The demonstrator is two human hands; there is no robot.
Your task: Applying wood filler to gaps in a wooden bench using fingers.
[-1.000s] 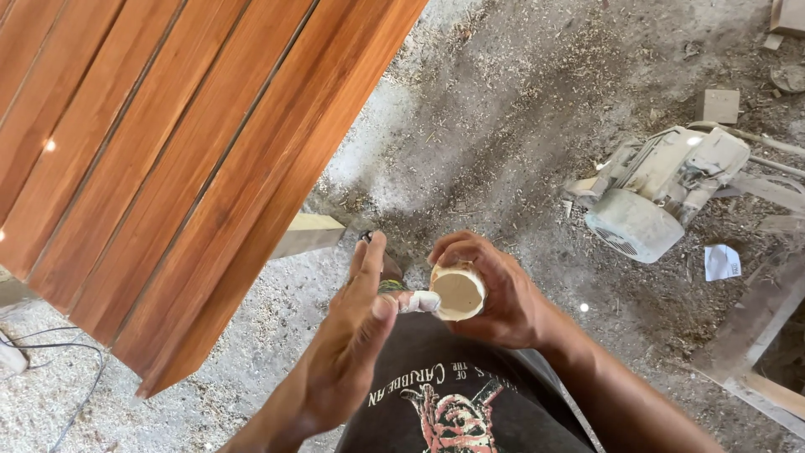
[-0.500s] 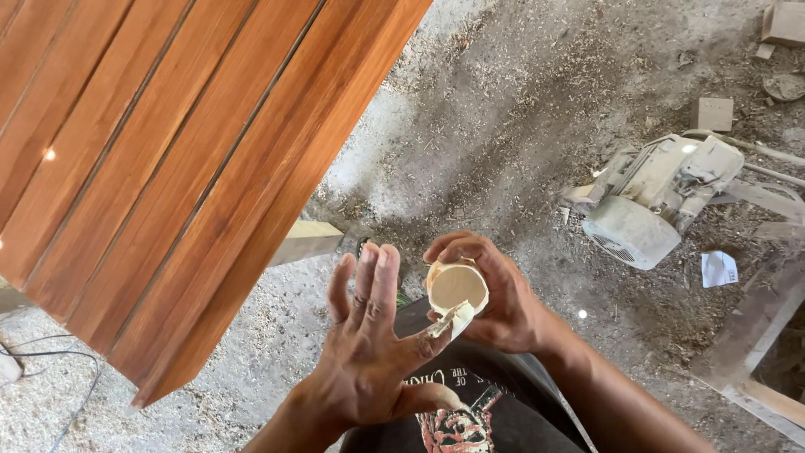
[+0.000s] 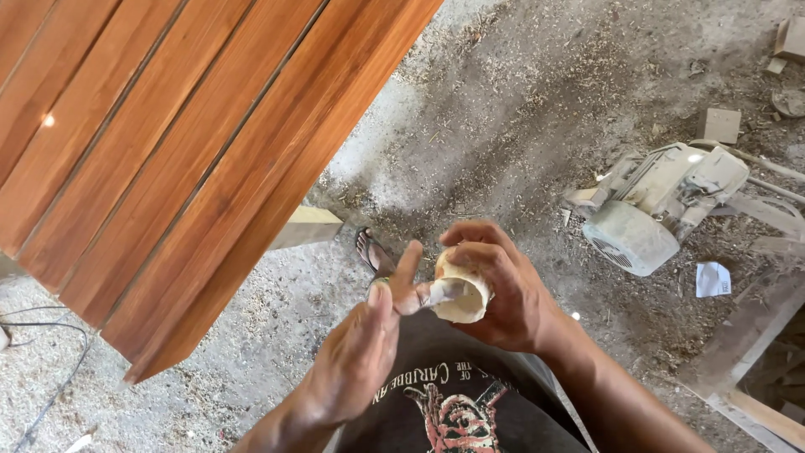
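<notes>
My right hand [image 3: 503, 285] grips a small round cream-coloured cup [image 3: 459, 291] of pale paste, tilted with its mouth toward my left hand. My left hand [image 3: 360, 352] is beside it and pinches a small flat whitish scraper [image 3: 438, 292] between thumb and fingers, its tip at the cup's mouth. Both hands are in front of my dark printed shirt [image 3: 453, 403]. To the left lies a large slatted panel of reddish-brown polished wood [image 3: 168, 159].
The ground is dusty concrete strewn with sawdust [image 3: 520, 126]. A pale wood block [image 3: 306, 226] sits under the panel's edge, near my sandalled foot [image 3: 371, 250]. A dusty grey electric motor [image 3: 662, 205] lies at right, with a scrap of paper [image 3: 713, 279] and timber offcuts [image 3: 755, 361].
My left hand has turned from spread flat fingers to a pinch, bringing the scraper's tip to the cup. The cup has tilted more sideways in my right hand.
</notes>
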